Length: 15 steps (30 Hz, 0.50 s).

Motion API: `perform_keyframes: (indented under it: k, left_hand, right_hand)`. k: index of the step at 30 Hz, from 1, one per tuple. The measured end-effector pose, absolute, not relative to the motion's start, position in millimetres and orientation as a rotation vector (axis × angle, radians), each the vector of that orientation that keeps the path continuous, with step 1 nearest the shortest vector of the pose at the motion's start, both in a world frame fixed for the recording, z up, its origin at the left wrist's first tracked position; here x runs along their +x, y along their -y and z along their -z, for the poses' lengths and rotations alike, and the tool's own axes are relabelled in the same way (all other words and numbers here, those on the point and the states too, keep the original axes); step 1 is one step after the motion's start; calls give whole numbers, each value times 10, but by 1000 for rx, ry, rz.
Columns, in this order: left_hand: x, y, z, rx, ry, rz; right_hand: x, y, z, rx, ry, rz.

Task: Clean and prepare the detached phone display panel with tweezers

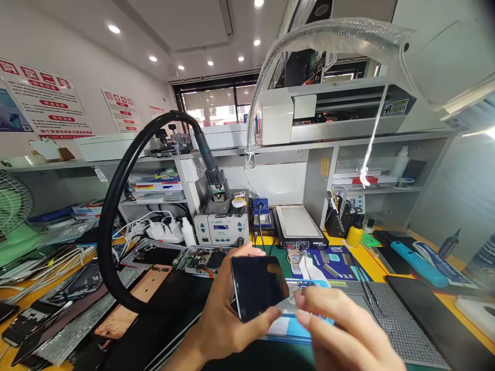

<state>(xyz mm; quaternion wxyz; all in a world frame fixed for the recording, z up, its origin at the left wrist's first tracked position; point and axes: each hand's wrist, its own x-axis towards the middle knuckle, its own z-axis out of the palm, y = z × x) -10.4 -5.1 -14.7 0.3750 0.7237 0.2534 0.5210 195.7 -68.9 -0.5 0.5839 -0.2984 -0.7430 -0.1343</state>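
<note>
In my left hand (226, 314) is a smartphone (257, 288) with a dark screen facing me, tilted up, the thumb along its lower edge and the fingers behind it. My right hand (340, 322) is at the phone's lower right, its fingertips pinching a thin, greyish, pointed flat piece (288, 305). That piece reaches the phone's right edge; whether it sits in the seam I cannot tell. Below the hands lies a light-blue and white flat packet (286, 327), partly hidden by them.
Left of my hands lie an opened phone (203, 259), a copper-coloured phone back (133, 301) and a black hose (106, 221). Behind stand a hot-air station (220, 229) and a flat heating plate (299, 224). Tweezers (365, 288) rest on a grey perforated mat (406, 324) at right.
</note>
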Motion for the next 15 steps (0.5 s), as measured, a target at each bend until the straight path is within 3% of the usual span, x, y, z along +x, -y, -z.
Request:
perform_keyframes:
  k: [3, 7, 15]
  left_hand:
    - [-145, -81, 16, 1601, -485, -1214]
    - [-161, -295, 39, 1251, -268, -971]
    - [-107, -284, 273, 937, -123, -764]
  right_hand:
    - [2039, 533, -55, -562, 1657, 12]
    - [2011, 204, -178, -782, 1440, -485]
    - [1854, -25, -3, -1002, 1270, -863]
